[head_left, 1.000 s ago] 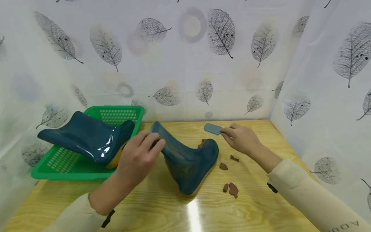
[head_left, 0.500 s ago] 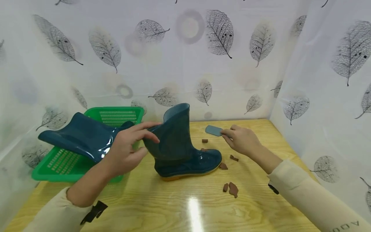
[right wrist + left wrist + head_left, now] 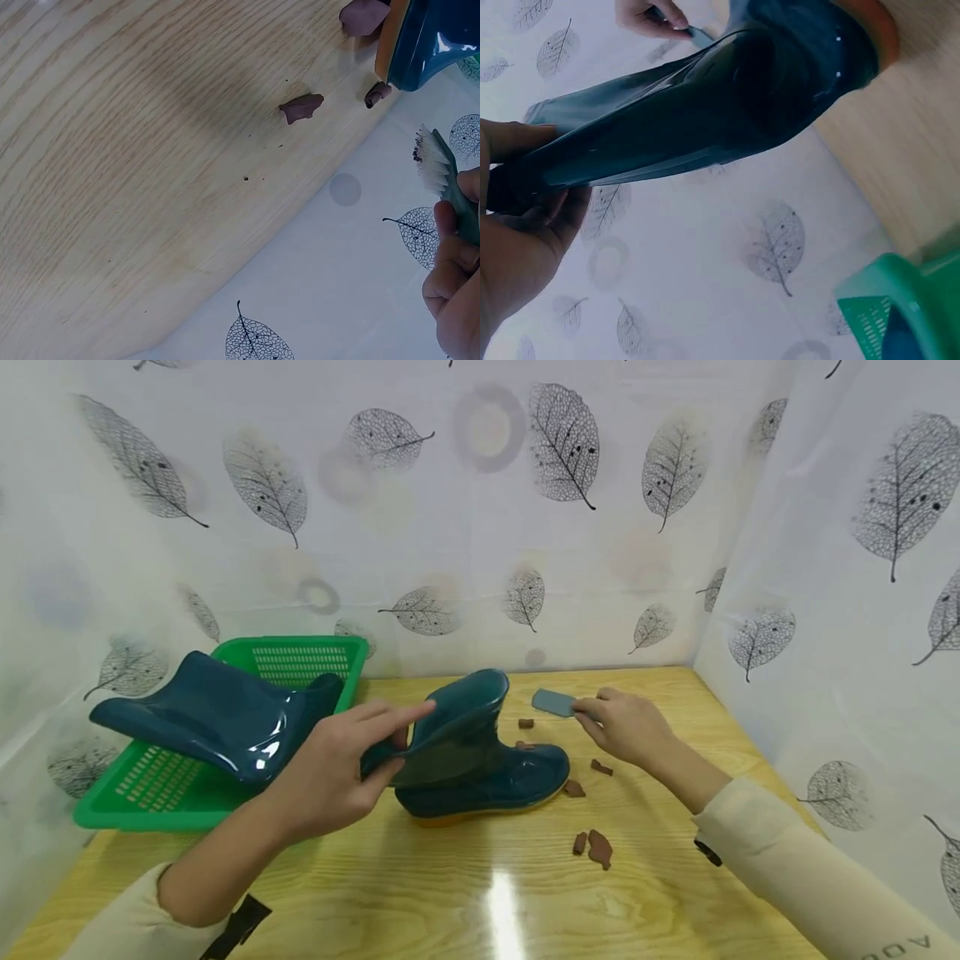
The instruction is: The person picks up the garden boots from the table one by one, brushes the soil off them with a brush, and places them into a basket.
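A dark blue-green rain boot [image 3: 517,777] with a tan sole stands on the table, toe to the right. Its shaft leans left, where my left hand [image 3: 341,768] pinches the top edge between thumb and fingers. The left wrist view shows that shaft [image 3: 667,127] flattened between the fingertips. Off to the right, my right hand [image 3: 626,722] holds a grey-green brush [image 3: 553,702] by its handle, in the air and apart from the boot. White bristles [image 3: 433,161] with dark specks on them show in the right wrist view.
A green plastic basket [image 3: 112,814] on the left bears a second boot [image 3: 217,718] lying on its side. Several brown flakes [image 3: 600,849] lie around the standing boot on the wooden table [image 3: 420,902]. Leaf-printed sheeting [image 3: 465,527] encloses the back and sides.
The boot was tilted with its sole toward the front; it turned and came down sole-first. Its shaft has since bent lower leftward under my left hand. The right hand and brush hardly moved.
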Available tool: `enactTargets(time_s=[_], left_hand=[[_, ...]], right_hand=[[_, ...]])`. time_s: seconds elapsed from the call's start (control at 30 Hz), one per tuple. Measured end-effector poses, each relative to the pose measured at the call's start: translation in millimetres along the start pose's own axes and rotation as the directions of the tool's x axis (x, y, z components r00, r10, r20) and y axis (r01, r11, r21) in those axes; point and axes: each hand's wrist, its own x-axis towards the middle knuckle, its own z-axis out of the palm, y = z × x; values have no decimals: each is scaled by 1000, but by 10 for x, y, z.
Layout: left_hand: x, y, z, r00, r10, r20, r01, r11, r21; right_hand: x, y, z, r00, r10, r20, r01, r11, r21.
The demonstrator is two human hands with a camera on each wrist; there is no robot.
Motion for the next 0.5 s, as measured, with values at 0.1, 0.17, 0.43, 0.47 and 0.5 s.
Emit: enactTargets(time_s=[0.1, 0.17, 0.43, 0.47, 0.5], left_hand=[[-41, 48, 1, 996, -41, 75, 43, 999, -30], [-59, 73, 1, 990, -59, 127, 63, 998, -30], [-166, 89, 59, 943, -4, 332, 16, 999, -34], [-193, 92, 85, 940, 13, 341, -2, 1000, -31], [-223, 91, 116, 939, 37, 341, -29, 999, -31]], right_hand=[[-15, 19, 0, 1000, 5, 5, -5, 1000, -1], [-24, 28, 1, 1000, 3, 1, -3, 1000, 2], [-42, 37, -8, 1000, 24, 15, -24, 1000, 20], [-48, 32, -14, 999, 30, 24, -30, 999, 24], [-55, 20, -23, 999, 33, 34, -34, 999, 34]])
